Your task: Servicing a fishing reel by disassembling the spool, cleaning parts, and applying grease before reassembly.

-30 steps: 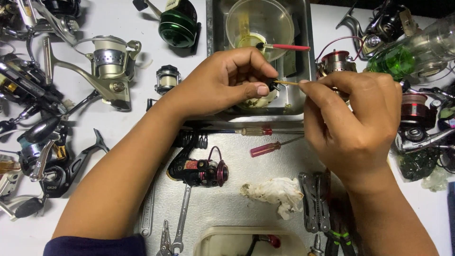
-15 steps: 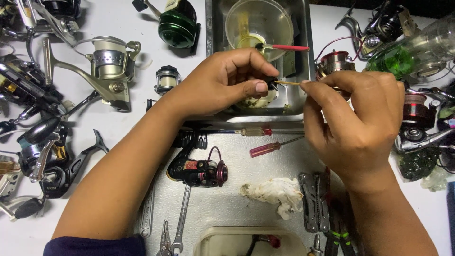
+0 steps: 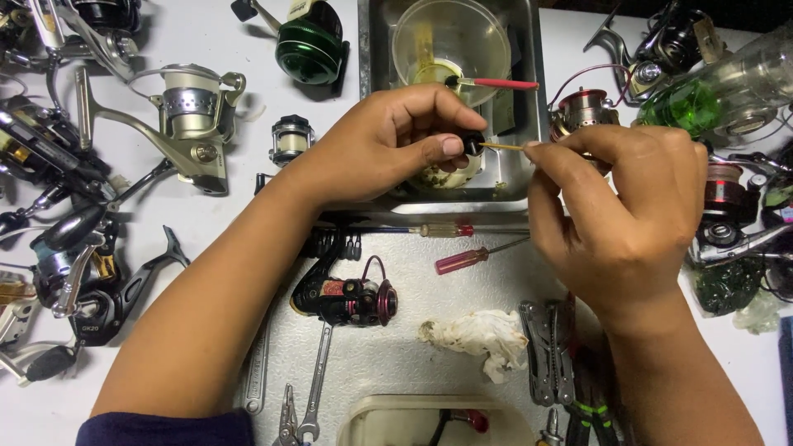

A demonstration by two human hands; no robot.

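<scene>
A: Looking past the crumpled rag [image 3: 477, 337] and red screwdriver [image 3: 469, 258], what's each hand got?

B: Left hand [image 3: 396, 144] pinches a small black part [image 3: 472, 145]; right hand [image 3: 615, 215] is closed around a thin stick [image 3: 500, 147] touching it, over the metal tray [image 3: 529, 99].

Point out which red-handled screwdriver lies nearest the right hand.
The short translucent red-handled screwdriver, lying just left of the right hand; the longer one sits farther left.

Glossy clear plastic bowl [image 3: 450, 37], steel tray [image 3: 529, 99]
</scene>
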